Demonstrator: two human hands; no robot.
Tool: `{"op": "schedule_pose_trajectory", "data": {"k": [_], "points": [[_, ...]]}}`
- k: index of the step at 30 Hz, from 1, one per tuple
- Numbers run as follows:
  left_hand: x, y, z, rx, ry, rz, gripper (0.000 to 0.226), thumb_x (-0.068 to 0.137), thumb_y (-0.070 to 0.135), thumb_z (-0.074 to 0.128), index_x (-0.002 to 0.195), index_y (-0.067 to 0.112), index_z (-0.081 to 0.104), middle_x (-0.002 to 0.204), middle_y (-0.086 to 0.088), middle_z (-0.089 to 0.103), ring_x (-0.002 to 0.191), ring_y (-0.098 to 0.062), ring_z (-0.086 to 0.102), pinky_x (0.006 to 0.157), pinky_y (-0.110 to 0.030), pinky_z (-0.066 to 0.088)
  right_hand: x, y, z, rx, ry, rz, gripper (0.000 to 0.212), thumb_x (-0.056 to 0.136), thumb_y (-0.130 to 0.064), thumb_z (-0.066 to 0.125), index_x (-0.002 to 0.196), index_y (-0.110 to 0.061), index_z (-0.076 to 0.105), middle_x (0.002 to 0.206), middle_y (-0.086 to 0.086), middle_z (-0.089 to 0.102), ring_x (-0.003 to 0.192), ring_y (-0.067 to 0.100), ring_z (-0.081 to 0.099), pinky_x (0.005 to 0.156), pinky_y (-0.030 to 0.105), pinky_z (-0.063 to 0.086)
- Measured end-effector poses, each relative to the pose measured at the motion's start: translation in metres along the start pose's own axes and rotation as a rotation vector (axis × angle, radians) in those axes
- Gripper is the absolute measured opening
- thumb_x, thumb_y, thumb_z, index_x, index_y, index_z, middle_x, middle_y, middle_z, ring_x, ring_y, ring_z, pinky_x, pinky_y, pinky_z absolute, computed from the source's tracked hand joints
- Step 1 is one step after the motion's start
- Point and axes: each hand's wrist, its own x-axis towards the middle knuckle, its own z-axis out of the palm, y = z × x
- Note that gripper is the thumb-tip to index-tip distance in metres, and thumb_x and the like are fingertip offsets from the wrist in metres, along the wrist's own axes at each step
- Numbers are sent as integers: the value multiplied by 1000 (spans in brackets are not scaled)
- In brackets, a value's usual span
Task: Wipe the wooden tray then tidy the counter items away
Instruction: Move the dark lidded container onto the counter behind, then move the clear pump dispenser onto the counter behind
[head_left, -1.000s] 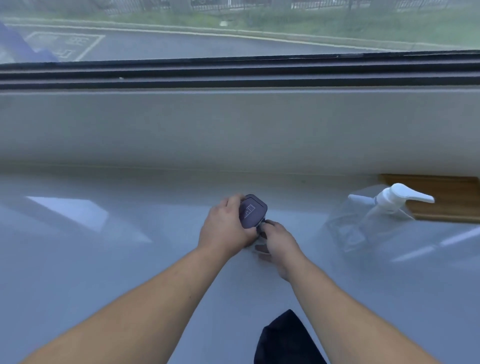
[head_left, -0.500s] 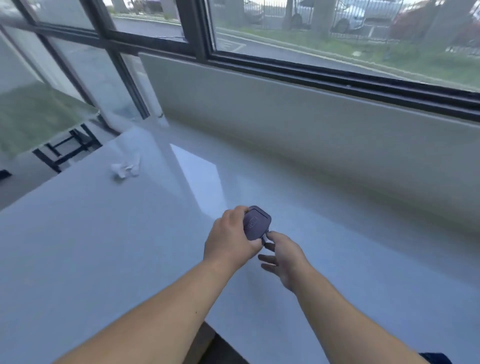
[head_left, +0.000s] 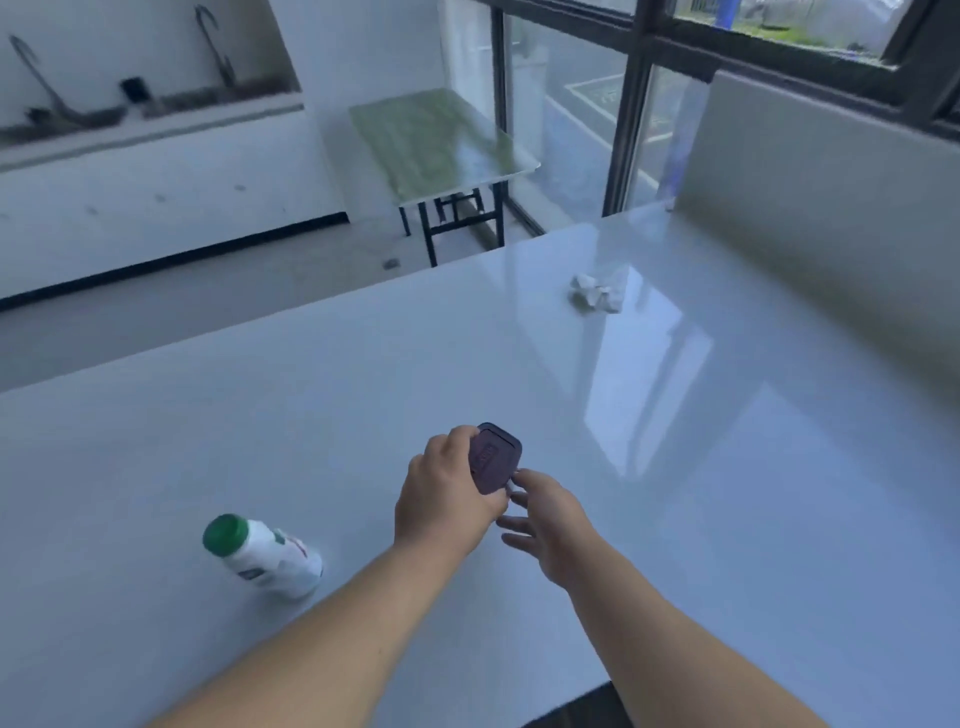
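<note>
- The white counter (head_left: 260, 415) fills most of our view; we cannot see the wooden tray here.
- A white bottle with a green cap (head_left: 262, 556) leans on the counter, left of our arms.
- Our left hand (head_left: 447, 499) is closed around a small dark case (head_left: 493, 457), held above the counter.
- Our right hand (head_left: 545, 519) has loose, spread fingers, and only its fingertips touch the lower edge of the case.
- A crumpled white tissue (head_left: 597, 293) lies far away, near the window.
- We think the case could slip and drop, because the right hand does not really grip it.
</note>
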Motion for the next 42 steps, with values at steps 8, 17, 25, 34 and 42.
{"op": "schedule_pose_trajectory", "data": {"k": [8, 17, 25, 34, 42], "points": [[7, -94, -38, -9, 63, -183, 74, 72, 40, 78, 140, 30, 50, 127, 2, 59, 109, -28, 57, 82, -39, 53, 30, 19, 103, -126, -114, 46, 41, 76, -39, 57, 111, -24, 71, 112, -1, 75, 102, 29, 74, 92, 43, 59], [3, -123, -29, -3, 24, -206, 73, 76, 42, 79, 142, 28, 50, 130, -1, 58, 111, -29, 59, 82, -38, 52, 46, 41, 120, -124, -93, 97, 33, 88, -35, 57, 117, -23, 69, 118, 0, 73, 100, 29, 73, 87, 40, 59], [7, -119, -28, 108, -47, -160, 76, 80, 48, 76, 144, 24, 45, 132, -7, 55, 112, -34, 56, 85, -43, 54, 45, 43, 115, -198, -66, 49, 31, 95, -37, 52, 121, -22, 62, 117, -5, 65, 104, 26, 68, 96, 43, 56], [13, 8, -13, 340, -122, 247, 94, 76, 78, 62, 153, 30, 38, 165, 0, 32, 149, -26, 26, 118, -43, 29, -31, 1, -57, -1211, 558, -524, 90, 81, -79, 38, 155, -29, 35, 160, -3, 41, 150, 29, 26, 119, 45, 29], [-79, 271, 103, 238, -361, 722, 99, 75, 78, 64, 157, 33, 31, 166, 5, 29, 150, -22, 25, 117, -43, 32, -185, 42, -312, -1174, 986, -277, 96, 80, -81, 36, 159, -27, 28, 165, 6, 34, 153, 35, 22, 122, 51, 25]]}}
